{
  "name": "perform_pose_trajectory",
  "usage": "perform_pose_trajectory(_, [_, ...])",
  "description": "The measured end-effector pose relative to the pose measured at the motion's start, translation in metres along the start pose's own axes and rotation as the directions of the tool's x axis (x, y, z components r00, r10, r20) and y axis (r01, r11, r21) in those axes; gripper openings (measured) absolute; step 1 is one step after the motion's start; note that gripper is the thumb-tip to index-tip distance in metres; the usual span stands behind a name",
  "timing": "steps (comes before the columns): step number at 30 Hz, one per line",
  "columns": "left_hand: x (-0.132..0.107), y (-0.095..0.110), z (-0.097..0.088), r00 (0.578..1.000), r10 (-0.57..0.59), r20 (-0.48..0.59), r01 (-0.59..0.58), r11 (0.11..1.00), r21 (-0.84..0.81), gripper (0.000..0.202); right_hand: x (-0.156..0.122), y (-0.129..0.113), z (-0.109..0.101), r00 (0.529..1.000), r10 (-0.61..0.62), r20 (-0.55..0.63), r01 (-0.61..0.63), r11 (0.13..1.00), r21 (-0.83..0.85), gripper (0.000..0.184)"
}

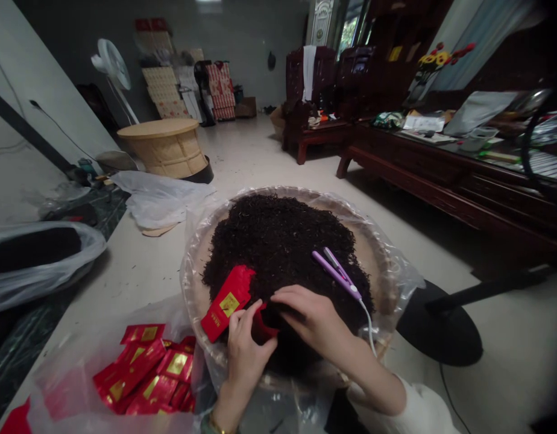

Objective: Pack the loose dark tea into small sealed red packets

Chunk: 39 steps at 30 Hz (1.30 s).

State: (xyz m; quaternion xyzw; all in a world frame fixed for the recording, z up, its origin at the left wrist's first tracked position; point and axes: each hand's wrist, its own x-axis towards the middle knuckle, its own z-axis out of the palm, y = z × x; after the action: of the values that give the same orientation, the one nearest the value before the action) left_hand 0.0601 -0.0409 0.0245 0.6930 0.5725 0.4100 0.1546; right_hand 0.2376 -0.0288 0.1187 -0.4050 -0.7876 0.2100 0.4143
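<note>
One open red pouch [262, 330] sits at the near edge of the basket [381, 253], pinched between the thumb and fingers of the left hand [245, 354]. The right hand [313, 319] lies palm-down on the single heap of dark tea leaves [278, 241] filling the basket, its fingers curled at the pouch mouth; I cannot tell whether they enclose any leaves. A second, flat red packet [226, 302] rests on the heap's left side, touching the left fingertips. One purple sealing clamp [335, 271] lies on the heap's right side. Left of the basket, one clear bag [70, 386] holds roughly a dozen red packets
</note>
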Motion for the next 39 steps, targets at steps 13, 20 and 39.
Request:
perform_pose_trajectory(13, [-0.005, 0.007, -0.001, 0.937, 0.248, -0.246, -0.253, 0.967, 0.012, 0.053, -0.021, -0.007, 0.005, 0.999, -0.025, -0.026, 0.019, 0.974, -0.226, 0.050])
perform_pose_trajectory(20, [0.002, 0.015, -0.007, 0.993, -0.074, 0.089, 0.092, 0.971, -0.221, 0.056, -0.018, 0.006, 0.015, 0.992, 0.125, 0.023, -0.125, 0.992, 0.018, 0.028])
perform_pose_trajectory(39, [-0.003, 0.039, 0.007, 0.523, -0.313, 0.793, 0.848, 0.292, -0.443, 0.060, -0.009, 0.032, 0.032, 0.945, 0.288, 0.154, -0.257, 0.946, -0.197, 0.045])
